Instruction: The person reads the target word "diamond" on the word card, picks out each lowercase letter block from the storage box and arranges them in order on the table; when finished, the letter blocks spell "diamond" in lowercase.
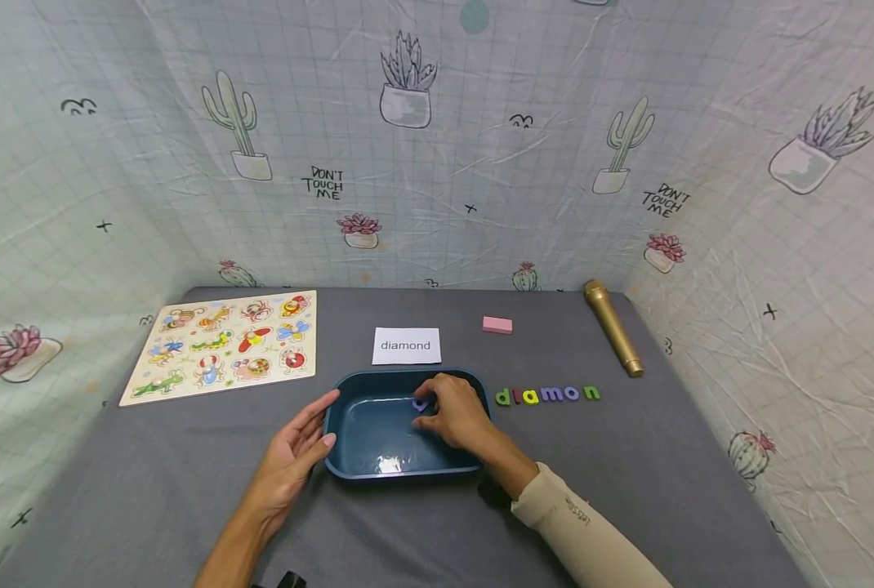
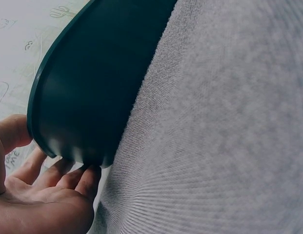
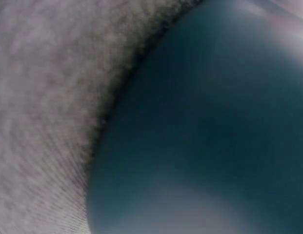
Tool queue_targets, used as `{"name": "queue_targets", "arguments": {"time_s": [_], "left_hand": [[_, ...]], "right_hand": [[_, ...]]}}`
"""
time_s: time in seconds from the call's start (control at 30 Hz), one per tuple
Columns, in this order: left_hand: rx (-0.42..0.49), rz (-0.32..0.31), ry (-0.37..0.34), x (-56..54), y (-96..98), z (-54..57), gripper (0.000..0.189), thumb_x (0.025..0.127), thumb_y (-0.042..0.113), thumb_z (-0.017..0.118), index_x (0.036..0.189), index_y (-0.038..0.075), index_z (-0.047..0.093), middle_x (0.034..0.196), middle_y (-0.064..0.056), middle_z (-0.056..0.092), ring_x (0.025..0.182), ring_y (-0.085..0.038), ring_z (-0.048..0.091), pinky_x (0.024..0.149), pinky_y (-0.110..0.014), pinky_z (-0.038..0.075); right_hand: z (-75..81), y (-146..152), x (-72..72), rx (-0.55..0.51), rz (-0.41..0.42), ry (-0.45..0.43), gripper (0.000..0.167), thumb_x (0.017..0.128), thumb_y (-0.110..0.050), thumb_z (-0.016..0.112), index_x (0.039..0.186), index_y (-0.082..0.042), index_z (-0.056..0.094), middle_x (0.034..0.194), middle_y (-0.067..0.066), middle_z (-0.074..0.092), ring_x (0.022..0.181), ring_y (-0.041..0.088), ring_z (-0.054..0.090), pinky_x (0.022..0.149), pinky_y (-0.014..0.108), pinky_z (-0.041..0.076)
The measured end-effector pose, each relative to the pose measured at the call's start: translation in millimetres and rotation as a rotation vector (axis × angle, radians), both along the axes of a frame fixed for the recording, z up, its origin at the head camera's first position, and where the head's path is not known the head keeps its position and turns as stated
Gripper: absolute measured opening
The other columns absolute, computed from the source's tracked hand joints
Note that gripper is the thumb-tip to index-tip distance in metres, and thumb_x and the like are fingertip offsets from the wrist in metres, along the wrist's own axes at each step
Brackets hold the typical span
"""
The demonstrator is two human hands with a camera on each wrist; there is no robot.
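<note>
A dark blue tray (image 1: 378,437) stands on the grey cloth. My left hand (image 1: 290,461) is at its left end, fingers fairly straight and fingertips against the outer wall, thumb at the rim. In the left wrist view, fingers (image 2: 58,173) touch the tray wall (image 2: 83,117). My right hand (image 1: 455,412) reaches inside the tray, thumb and forefinger spread around a small purple letter (image 1: 420,404), partly hidden by the fingers. Right of the tray, coloured letters (image 1: 550,394) spell "diamon". The right wrist view shows the tray's outer wall (image 3: 205,122), blurred.
Behind the tray lies a white card (image 1: 406,346) reading "diamond". An insect puzzle board (image 1: 224,347) is at the back left. A pink block (image 1: 497,325) and a gold microphone-shaped object (image 1: 613,328) lie toward the back right. A printed curtain (image 1: 437,163) surrounds the table.
</note>
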State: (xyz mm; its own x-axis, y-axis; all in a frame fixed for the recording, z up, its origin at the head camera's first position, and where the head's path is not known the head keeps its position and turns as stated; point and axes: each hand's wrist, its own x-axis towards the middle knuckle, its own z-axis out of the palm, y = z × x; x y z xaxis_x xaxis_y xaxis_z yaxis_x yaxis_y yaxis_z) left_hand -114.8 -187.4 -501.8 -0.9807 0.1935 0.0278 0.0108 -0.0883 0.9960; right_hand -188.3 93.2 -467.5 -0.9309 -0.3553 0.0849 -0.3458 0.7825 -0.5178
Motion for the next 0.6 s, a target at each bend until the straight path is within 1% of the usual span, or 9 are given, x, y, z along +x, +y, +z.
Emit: {"name": "queue_targets", "arguments": {"time_s": [0.13,0.27,0.37,0.5,0.6], "left_hand": [[0.001,0.002,-0.004,0.0,0.0,-0.1,0.063,0.108,0.009,0.061,0.165,0.01,0.035,0.176,-0.01,0.027,0.166,-0.031,0.016,0.114,-0.005,0.036],[0.004,-0.001,-0.002,0.3,0.0,-0.3,0.063,0.108,0.008,0.061,0.166,0.01,0.035,0.176,-0.011,0.027,0.166,-0.031,0.016,0.114,-0.005,0.035],[0.003,-0.003,0.002,0.5,0.0,-0.3,0.063,0.108,0.008,0.06,0.166,0.01,0.035,0.176,-0.011,0.027,0.166,-0.031,0.016,0.114,-0.005,0.035],[0.003,-0.004,0.002,0.2,0.2,0.0,0.063,0.108,0.008,0.06,0.165,0.011,0.035,0.176,-0.011,0.027,0.166,-0.031,0.016,0.114,-0.005,0.035],[0.003,-0.003,0.002,-0.1,0.4,0.2,0.063,0.108,0.008,0.06,0.165,0.011,0.035,0.176,-0.011,0.027,0.166,-0.031,0.016,0.114,-0.004,0.035]], "right_hand": [[0.8,-0.3,0.2,-0.002,0.023,-0.019,0.033,0.084,-0.025,0.093,0.113,-0.016,0.08,0.107,0.001,0.074,0.087,0.013,0.063,0.078,0.03,0.052],[0.9,0.2,-0.3,-0.006,0.093,-0.046,0.029,0.084,-0.024,0.093,0.109,-0.016,0.08,0.107,0.0,0.074,0.087,0.014,0.065,0.076,0.026,0.051],[1.4,0.4,0.4,0.013,0.133,-0.045,0.029,0.083,-0.026,0.093,0.107,-0.017,0.079,0.104,-0.002,0.074,0.089,0.014,0.064,0.078,0.026,0.051],[1.4,-0.1,1.3,0.044,0.128,-0.015,0.031,0.082,-0.029,0.094,0.107,-0.018,0.08,0.102,-0.003,0.072,0.095,0.013,0.062,0.089,0.034,0.052],[0.5,-0.9,1.3,0.062,0.098,0.007,0.033,0.081,-0.031,0.095,0.108,-0.019,0.081,0.102,-0.003,0.07,0.099,0.014,0.061,0.094,0.039,0.052]]}}
